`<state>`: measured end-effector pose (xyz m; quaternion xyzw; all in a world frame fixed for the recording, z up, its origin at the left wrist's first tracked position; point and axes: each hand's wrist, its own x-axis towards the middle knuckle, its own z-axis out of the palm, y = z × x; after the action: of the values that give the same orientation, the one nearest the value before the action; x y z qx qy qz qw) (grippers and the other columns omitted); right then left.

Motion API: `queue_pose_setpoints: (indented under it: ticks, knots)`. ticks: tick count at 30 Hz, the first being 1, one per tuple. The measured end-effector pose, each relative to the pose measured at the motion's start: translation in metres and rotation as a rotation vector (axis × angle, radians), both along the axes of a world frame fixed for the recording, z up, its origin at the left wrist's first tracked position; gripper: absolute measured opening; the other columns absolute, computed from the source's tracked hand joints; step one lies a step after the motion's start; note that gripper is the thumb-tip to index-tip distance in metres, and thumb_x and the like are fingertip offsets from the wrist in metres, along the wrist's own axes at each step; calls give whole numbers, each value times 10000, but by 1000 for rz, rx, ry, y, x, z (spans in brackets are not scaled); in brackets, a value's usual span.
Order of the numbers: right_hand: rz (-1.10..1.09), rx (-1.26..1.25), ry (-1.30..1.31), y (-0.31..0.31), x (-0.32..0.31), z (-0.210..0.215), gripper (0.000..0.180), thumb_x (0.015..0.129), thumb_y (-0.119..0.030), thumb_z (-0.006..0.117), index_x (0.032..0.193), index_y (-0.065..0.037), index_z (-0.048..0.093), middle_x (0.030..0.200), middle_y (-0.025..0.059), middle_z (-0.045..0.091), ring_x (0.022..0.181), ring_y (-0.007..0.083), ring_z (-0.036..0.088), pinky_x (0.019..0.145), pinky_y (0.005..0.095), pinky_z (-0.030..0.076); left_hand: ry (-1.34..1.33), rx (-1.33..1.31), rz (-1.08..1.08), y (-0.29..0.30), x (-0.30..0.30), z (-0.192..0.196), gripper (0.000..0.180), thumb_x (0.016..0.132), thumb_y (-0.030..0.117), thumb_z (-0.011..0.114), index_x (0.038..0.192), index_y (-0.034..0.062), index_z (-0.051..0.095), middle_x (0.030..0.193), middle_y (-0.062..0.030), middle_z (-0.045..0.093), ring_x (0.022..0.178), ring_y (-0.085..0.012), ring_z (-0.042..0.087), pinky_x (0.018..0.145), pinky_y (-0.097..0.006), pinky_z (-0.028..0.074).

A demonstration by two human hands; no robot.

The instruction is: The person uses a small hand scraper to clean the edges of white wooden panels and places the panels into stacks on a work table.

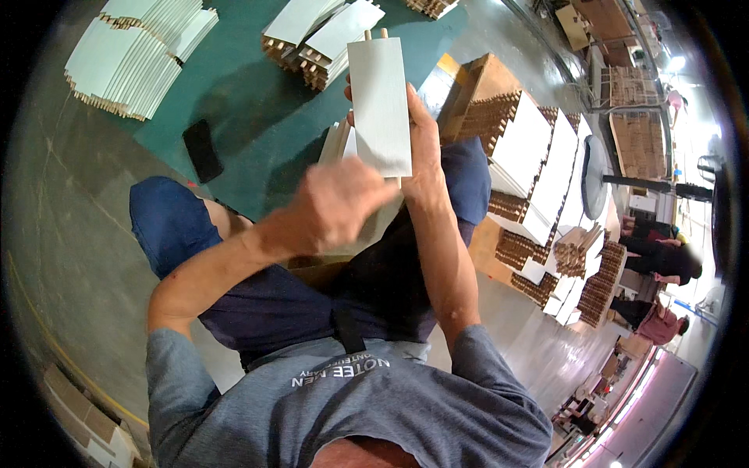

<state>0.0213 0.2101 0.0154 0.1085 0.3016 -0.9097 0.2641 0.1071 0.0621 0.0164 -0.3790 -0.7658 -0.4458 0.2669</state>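
Note:
My right hand (425,140) is wrapped round a small white board (380,109), thumb along its right edge and fingertips showing at its left edge. Two wooden dowels (375,34) stick out of the board's far end. A pale dowel end shows at its near end. My left hand (335,203) is close to that near end, its fingers curled and smeared by motion; whether it grips anything cannot be made out. Partly behind the board and my left hand, a few more white boards (337,144) stand on the green surface.
A black phone (203,150) lies on the green mat (250,129). Stacked white boards (136,58) sit at the far left, with further bundles (321,35) at the far middle. At right are large stacks (523,156) on cardboard, a black fan (594,178) and distant people (663,261).

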Motion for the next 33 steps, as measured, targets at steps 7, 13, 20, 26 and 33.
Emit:
queue_pose_setpoints:
  ticks: [7,13,20,26,33]
  knots:
    - [55,64,16,0,8,-7,425,1066,-378,401,1284,-43,547,1074,138,682,874,235,704,723,333,609,-165,121,386,-28,-58,-6,106,871,-10,645,955,-33,706,813,-126,644,744,-275,639,659,-374,520]
    - [109,-52,-4,5,3,-9,423,1073,-345,392,1348,-48,513,1213,129,652,1002,239,682,866,370,586,-152,41,104,4,-25,-12,219,812,-62,575,991,-26,696,841,-119,634,786,-295,624,685,-405,521]
    - [90,54,-77,-5,24,-17,483,1057,-412,403,1285,-12,550,1107,161,680,901,257,704,767,367,600,-188,135,387,-41,-79,-10,128,847,-34,612,930,-43,708,828,-150,664,775,-276,656,683,-376,532]
    - [15,54,-178,-5,18,-23,481,1052,-405,427,1290,-1,533,1072,169,678,835,250,705,737,369,604,-124,24,253,-17,-50,-19,146,842,-18,621,955,-14,714,834,-144,631,793,-302,633,714,-396,532]
    - [107,12,-68,-2,27,-19,439,1051,-373,432,1295,-25,544,1079,157,679,838,291,703,756,406,611,-185,85,342,-35,-73,-10,151,854,-24,590,955,-8,702,834,-141,637,782,-294,630,698,-399,526]
